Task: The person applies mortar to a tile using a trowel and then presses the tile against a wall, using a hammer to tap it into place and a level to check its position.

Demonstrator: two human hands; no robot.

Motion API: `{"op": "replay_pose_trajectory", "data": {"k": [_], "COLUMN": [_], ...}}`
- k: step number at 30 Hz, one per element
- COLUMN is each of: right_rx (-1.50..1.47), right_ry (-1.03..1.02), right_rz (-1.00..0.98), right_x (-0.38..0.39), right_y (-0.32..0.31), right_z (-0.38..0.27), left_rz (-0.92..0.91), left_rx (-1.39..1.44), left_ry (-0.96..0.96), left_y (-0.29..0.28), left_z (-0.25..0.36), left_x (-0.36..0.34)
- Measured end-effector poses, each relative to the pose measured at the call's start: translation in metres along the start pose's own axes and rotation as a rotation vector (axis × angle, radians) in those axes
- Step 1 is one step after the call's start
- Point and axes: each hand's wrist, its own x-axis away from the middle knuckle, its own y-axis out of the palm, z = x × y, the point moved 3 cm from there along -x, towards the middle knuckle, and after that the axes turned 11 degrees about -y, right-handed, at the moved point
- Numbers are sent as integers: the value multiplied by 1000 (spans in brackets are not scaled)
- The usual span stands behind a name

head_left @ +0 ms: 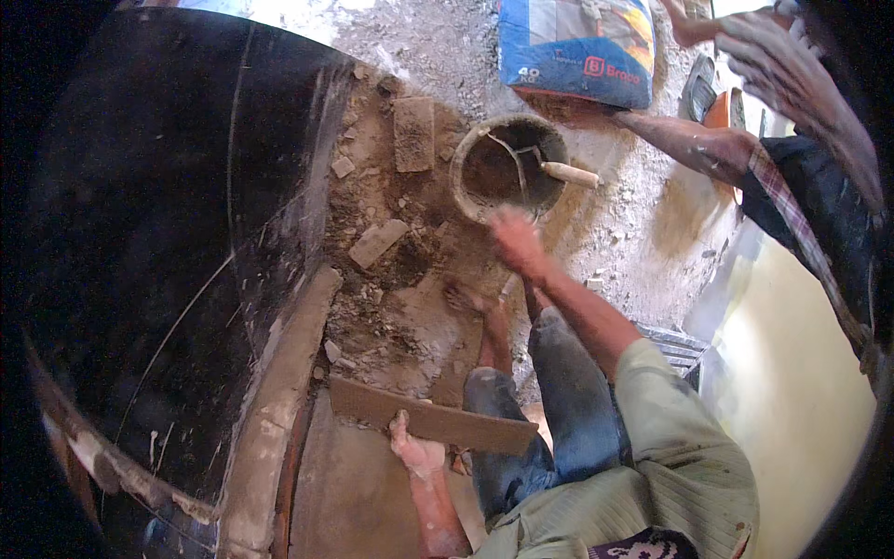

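My left hand (415, 447) grips a long flat brown strip (466, 424), like a tile or board, by its edge low in the head view, above my thigh. My right hand (515, 240) is blurred at the near rim of a round mortar bucket (458, 168); whether it holds anything I cannot tell. In the bucket is dark material, with a trowel (568, 173) resting across it, its wooden handle over the right rim. Broken pieces (377, 242) and a brick-like block (414, 133) lie in rubble left of the bucket.
A large dark sheet or slab (158, 214) fills the left, edged by a dusty ledge (279, 391). A blue bag (568, 42) stands beyond the bucket. A co-worker's bare leg (698, 144) and hand (754, 56) are at upper right, above a pale wall (782, 363).
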Motion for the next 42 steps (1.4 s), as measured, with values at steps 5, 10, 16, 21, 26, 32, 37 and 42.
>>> {"op": "replay_pose_trajectory", "data": {"k": [5, 10, 16, 21, 26, 32, 37, 42], "right_rx": [544, -139, -929, -139, -387, 14, -502, 436], "right_ry": [42, 254, 735, 274, 300, -95, 11, 148], "right_rz": [320, 494, 682, 442, 751, 186, 360, 204], "right_x": [-6, -22, -1, 0, 3, -2, 12, 11], "right_y": [-52, -66, -91, -54, -41, 25, 1, -70], "right_z": [114, 150, 205, 171, 55, -44, 15, 128], "left_rz": [-73, -65, -103, -77, -86, -79, 86, -153], "left_rx": [-114, -274, 246, 408, 462, 215, 386, 243], "left_ry": [82, 82, -152, -277, -356, -238, -348, -224], "left_y": [19, 21, 20, 29, 24, 40, 76, 65], "left_z": [-8, -23, -35, -33, -53, -45, -10, -45], "left_x": [-21, -24, -24, -32, -41, -36, -25, -57]}}
